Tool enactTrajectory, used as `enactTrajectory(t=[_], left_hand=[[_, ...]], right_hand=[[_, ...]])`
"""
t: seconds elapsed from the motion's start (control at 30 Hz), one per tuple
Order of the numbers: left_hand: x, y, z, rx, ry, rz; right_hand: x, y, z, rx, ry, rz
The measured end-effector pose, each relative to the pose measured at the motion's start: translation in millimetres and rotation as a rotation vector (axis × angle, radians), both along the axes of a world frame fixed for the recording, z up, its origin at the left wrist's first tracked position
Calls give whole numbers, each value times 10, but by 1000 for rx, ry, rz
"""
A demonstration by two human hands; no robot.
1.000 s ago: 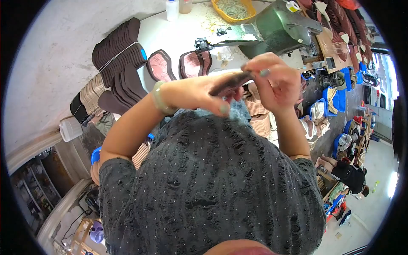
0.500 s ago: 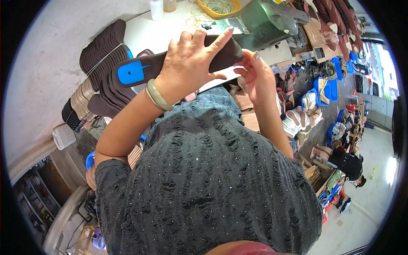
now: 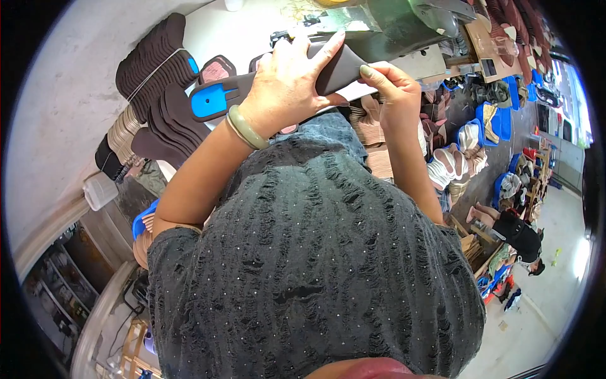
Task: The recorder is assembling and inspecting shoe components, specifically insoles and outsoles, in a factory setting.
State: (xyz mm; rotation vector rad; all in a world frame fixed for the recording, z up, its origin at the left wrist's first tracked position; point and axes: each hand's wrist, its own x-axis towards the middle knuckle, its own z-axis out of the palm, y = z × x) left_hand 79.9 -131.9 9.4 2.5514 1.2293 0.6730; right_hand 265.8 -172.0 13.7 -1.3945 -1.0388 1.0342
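Observation:
A dark brown shoe insole [image 3: 338, 68] with a blue heel patch [image 3: 211, 101] is held up in front of me over the white worktable. My left hand [image 3: 285, 83] lies across its middle, gripping it with the thumb below and the fingers over the top. At the toe end, my right hand [image 3: 392, 85] pinches the edge between thumb and fingers. On the table behind the insole lies a dark-edged piece with a pink face [image 3: 218, 69]. Beyond both hands stands the green sewing machine [image 3: 410, 28], close to the toe end.
To the left, a tied stack of brown insoles [image 3: 154, 63] leans near the wall, with fanned loose insoles [image 3: 169, 120] beside it. Beige stacked pieces [image 3: 377, 158] sit below my right forearm. Blue bins [image 3: 499, 123] fill the floor at right, where another person [image 3: 517, 234] is seen.
My right thumb and fingers have closed on the toe edge, where they were looser before. The insole's blue heel end has shifted slightly right and up in view. The whole view has also shifted.

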Motion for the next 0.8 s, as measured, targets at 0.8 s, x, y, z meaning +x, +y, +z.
enactTrajectory(t=[0.8], left_hand=[[-207,-114,-195,55,-285,-25]], right_hand=[[-181,175,-116,-291,600,347]])
